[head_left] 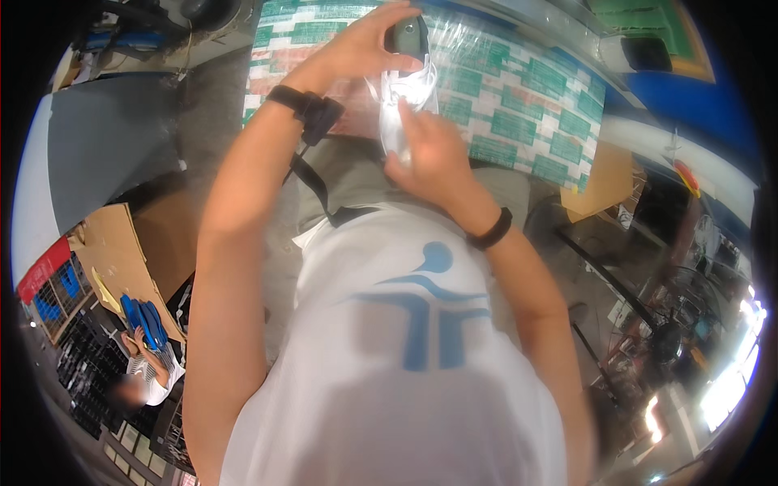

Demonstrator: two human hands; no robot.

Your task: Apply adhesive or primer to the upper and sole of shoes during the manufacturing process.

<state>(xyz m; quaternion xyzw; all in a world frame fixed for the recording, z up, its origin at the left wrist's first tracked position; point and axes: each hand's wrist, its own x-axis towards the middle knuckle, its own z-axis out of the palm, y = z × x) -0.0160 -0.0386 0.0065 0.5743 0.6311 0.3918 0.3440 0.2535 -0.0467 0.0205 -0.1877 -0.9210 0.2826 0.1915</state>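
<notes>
A white shoe (392,130) lies lengthwise over the front of the green-and-white printed work surface (502,89), its narrower end toward me. In its far opening sits a dark grey-green shoe last (410,36) with a small round hole. My left hand (365,44) is curled round the last and the shoe's opening, thumb on the near side and fingers over the far side. My right hand (433,150) grips the near part of the shoe, index finger on its upper and thumb by its near end. The palm hides part of the shoe's right side.
Brown cardboard (604,186) stands right of the work surface. A large grey panel (113,154) is at the left, with cardboard sheets (121,251) below it. Another person (154,368) is at the lower left. A black strap (312,182) hangs near my left wrist.
</notes>
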